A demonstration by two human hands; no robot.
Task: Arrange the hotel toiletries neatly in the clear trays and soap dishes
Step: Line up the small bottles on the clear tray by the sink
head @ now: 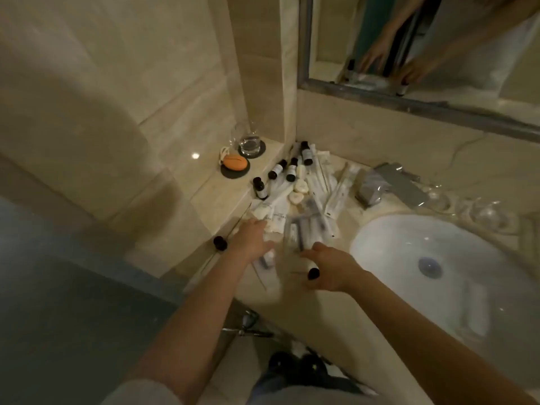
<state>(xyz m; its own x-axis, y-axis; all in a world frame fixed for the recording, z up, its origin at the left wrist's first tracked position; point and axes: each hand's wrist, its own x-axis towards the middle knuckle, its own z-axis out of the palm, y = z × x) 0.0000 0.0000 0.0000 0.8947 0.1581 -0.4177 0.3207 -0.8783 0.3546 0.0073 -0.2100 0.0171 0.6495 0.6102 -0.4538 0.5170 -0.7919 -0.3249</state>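
Note:
A heap of toiletries lies on the marble counter corner: several small dark-capped bottles (292,170), white soaps (300,187) and white sachets and wrapped packets (339,191). A clear tray (302,229) with a few packets in it sits just ahead of my hands. My left hand (253,238) reaches palm down with straight fingers over the white sachets at the counter's left edge; a small white item (267,258) lies under its wrist. My right hand (328,267) grips a small bottle (312,273), black cap pointing left, just in front of the tray. The picture is motion-blurred.
A white sink basin (432,258) fills the right, with a chrome faucet (400,182) and clear glass dishes (491,213) behind it. On the left ledge stand a glass (249,144) and an orange soap (233,163) on dark coasters. One bottle (219,243) sits below the ledge. A mirror (423,68) is above.

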